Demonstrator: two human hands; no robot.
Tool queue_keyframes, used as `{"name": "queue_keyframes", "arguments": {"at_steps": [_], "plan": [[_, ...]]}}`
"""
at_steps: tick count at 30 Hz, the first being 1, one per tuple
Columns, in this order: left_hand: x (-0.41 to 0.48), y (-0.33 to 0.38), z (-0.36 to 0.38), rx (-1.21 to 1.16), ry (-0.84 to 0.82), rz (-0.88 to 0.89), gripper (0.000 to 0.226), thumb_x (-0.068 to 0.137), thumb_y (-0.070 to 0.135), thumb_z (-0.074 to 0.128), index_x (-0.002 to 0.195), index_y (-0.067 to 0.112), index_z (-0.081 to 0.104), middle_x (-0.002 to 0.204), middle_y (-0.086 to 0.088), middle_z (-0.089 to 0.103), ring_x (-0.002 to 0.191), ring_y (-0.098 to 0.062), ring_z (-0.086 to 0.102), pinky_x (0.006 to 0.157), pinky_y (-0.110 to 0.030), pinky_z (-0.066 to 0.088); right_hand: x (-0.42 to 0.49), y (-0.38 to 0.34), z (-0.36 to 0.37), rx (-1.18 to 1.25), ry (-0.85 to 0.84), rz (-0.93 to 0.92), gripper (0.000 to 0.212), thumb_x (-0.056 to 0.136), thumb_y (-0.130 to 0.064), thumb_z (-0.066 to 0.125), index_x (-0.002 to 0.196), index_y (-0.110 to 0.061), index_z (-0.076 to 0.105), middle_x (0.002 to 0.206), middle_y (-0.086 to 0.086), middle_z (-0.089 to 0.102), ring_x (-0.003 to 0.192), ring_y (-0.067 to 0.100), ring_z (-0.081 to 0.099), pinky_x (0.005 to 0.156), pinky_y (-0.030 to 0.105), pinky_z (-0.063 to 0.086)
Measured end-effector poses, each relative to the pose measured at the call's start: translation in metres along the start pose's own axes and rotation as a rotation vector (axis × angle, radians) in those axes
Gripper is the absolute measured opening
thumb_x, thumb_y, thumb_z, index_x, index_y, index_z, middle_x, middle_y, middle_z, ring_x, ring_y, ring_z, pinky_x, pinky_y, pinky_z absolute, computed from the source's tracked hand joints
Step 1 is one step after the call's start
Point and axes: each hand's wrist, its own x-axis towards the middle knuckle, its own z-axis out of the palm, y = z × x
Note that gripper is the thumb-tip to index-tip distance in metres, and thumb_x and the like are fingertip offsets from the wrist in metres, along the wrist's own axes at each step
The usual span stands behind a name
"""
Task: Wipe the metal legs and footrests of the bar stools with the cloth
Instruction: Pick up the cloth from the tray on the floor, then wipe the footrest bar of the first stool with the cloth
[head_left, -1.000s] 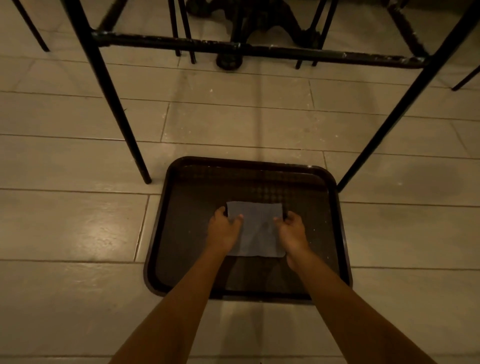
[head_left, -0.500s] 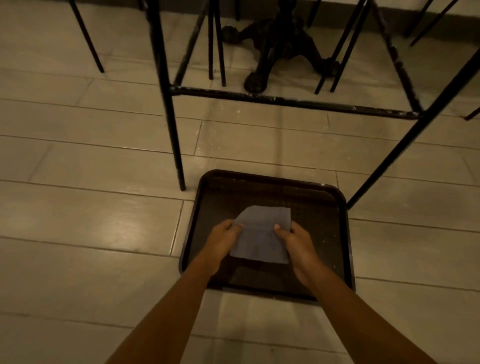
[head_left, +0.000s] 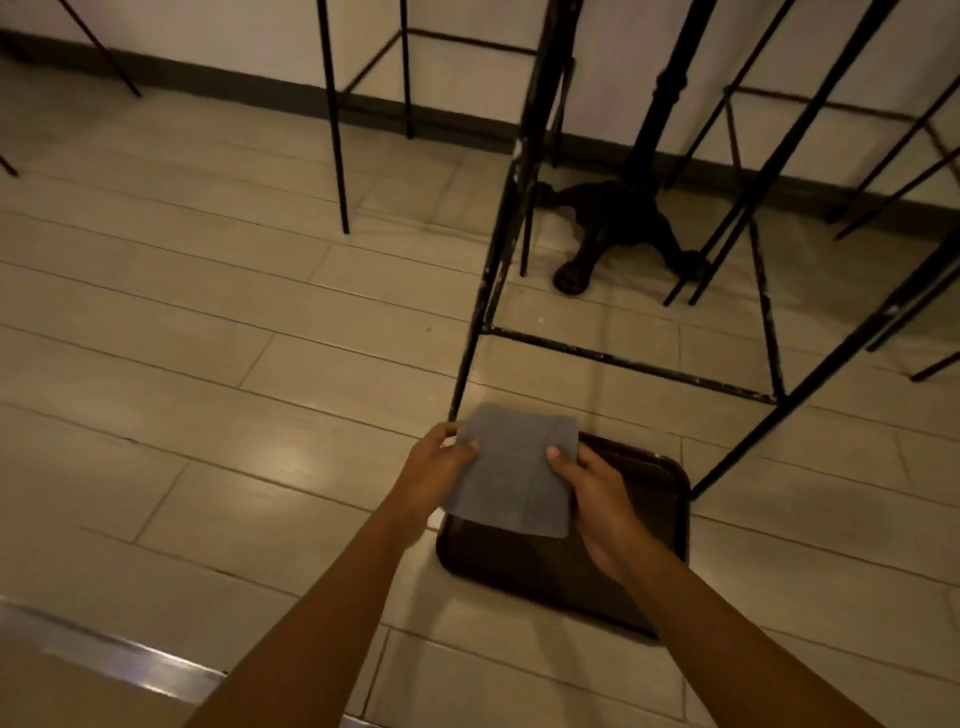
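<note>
A folded grey cloth (head_left: 511, 470) hangs in the air between my two hands, lifted above the dark tray (head_left: 657, 499) on the floor. My left hand (head_left: 434, 473) pinches its left edge and my right hand (head_left: 597, 499) pinches its right edge. Just beyond the cloth stands a black metal bar stool. Its left front leg (head_left: 485, 291) comes down right behind the cloth, its right front leg (head_left: 810, 371) slants to the right, and a scuffed footrest bar (head_left: 631, 364) joins them.
A black cast table base (head_left: 618, 223) stands behind the stool by the wall. More thin stool legs (head_left: 335, 130) rise at the back left and far right. Pale floor tiles spread to the left. A bright metal strip (head_left: 119, 657) crosses the lower left corner.
Both hands lifted the cloth off the tray and raised it toward the stool's left front leg. The view tilted up and left, bringing the wall and more stools into sight.
</note>
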Motion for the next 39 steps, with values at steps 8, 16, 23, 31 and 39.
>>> {"name": "queue_keyframes", "arguments": {"at_steps": [8, 16, 23, 31, 39], "plan": [[-0.01, 0.059, -0.091, -0.015, -0.012, 0.036, 0.038, 0.09, 0.021, 0.058, 0.127, 0.02, 0.05, 0.12, -0.006, 0.058, 0.107, -0.025, 0.057, 0.085, -0.037, 0.05, -0.018, -0.043, 0.095, 0.051, 0.035, -0.042, 0.015, 0.091, -0.024, 0.053, 0.102, -0.024, 0.063, 0.105, 0.001, 0.067, 0.097, 0.02, 0.064, 0.085, 0.042, 0.053], [0.006, 0.119, -0.19, 0.102, -0.178, -0.004, 0.05, 0.078, 0.029, 0.072, 0.123, 0.018, 0.055, 0.117, -0.007, 0.062, 0.103, -0.025, 0.06, 0.091, -0.046, 0.051, -0.025, -0.081, 0.201, 0.178, 0.125, -0.112, 0.028, 0.091, -0.02, 0.053, 0.116, -0.013, 0.06, 0.11, 0.008, 0.068, 0.099, 0.024, 0.065, 0.082, 0.039, 0.054], [0.041, 0.167, -0.223, 0.231, -0.264, -0.002, 0.051, 0.075, 0.037, 0.073, 0.118, 0.012, 0.059, 0.108, -0.007, 0.066, 0.097, -0.023, 0.063, 0.086, -0.036, 0.053, -0.003, -0.113, 0.248, 0.185, 0.204, -0.167, 0.022, 0.091, -0.021, 0.053, 0.111, -0.016, 0.061, 0.107, 0.008, 0.068, 0.096, 0.022, 0.066, 0.083, 0.038, 0.055], [0.098, 0.214, -0.213, 0.217, -0.363, 0.036, 0.035, 0.08, 0.037, 0.069, 0.109, 0.018, 0.063, 0.1, 0.0, 0.067, 0.089, -0.014, 0.063, 0.071, -0.026, 0.051, 0.049, -0.146, 0.253, 0.212, 0.373, -0.202, 0.015, 0.088, -0.023, 0.058, 0.101, -0.02, 0.065, 0.104, 0.008, 0.069, 0.096, 0.025, 0.066, 0.087, 0.046, 0.054], [0.175, 0.268, -0.192, 0.273, -0.407, 0.045, 0.049, 0.076, 0.044, 0.07, 0.118, 0.021, 0.06, 0.113, -0.003, 0.065, 0.103, -0.022, 0.06, 0.095, -0.044, 0.048, 0.113, -0.188, 0.25, 0.222, 0.497, -0.244, 0.028, 0.088, -0.024, 0.059, 0.112, -0.011, 0.064, 0.105, 0.01, 0.07, 0.097, 0.025, 0.066, 0.084, 0.04, 0.055]]}}
